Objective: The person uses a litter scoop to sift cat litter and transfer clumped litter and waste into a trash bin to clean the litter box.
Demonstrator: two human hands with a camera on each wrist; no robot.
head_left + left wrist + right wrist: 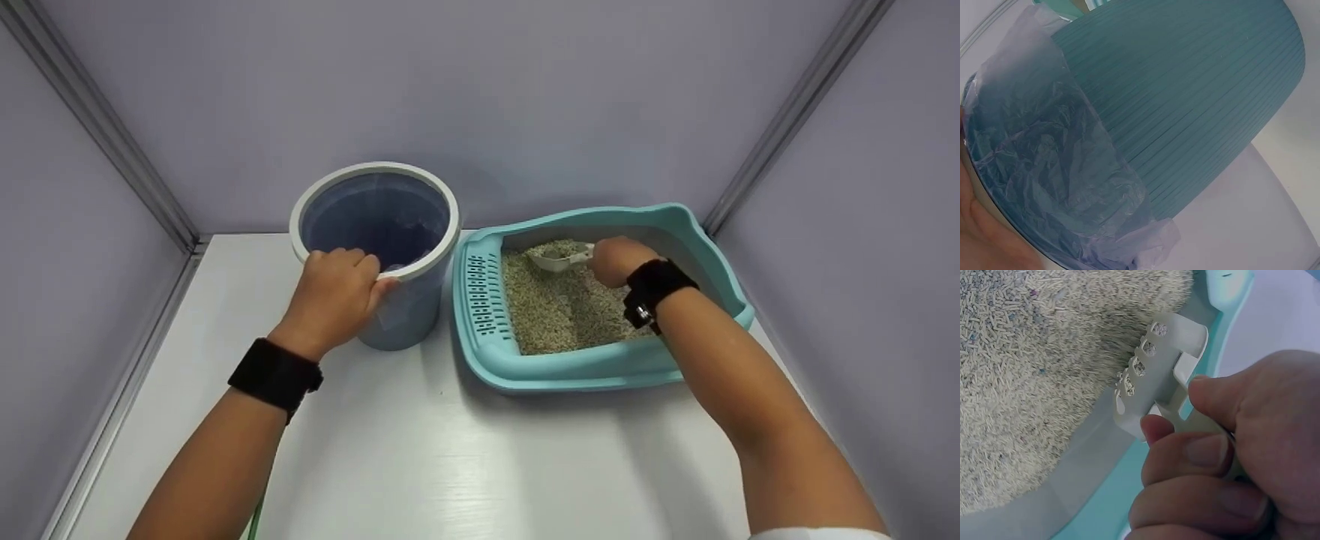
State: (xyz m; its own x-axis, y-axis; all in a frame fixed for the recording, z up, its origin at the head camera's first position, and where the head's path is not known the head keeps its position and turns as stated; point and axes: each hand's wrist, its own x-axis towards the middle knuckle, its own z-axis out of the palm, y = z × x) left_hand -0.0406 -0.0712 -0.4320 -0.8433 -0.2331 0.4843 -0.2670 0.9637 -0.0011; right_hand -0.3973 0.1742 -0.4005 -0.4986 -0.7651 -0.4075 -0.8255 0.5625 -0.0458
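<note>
A blue trash bin [401, 319] with a white rim stands on the left, lined with a thin plastic bag [1055, 163] folded over its outside. My left hand [334, 300] grips the near side of that rim, thumb outside. To the right sits a turquoise litter box [570, 369] filled with pale, pellet-like cat litter [547, 319]. My right hand [621, 260] holds a white slotted litter scoop [1154, 382] by its handle, over the box. Litter lies in the scoop's bowl in the head view, and pellets show in its slots in the right wrist view.
Both containers stand on a white table [450, 465], with the bin close to the box's left end. A perforated ledge [486, 296] runs along that end. Grey panels [510, 97] enclose the back and both sides. A thin green cord [256, 517] shows beside the left forearm.
</note>
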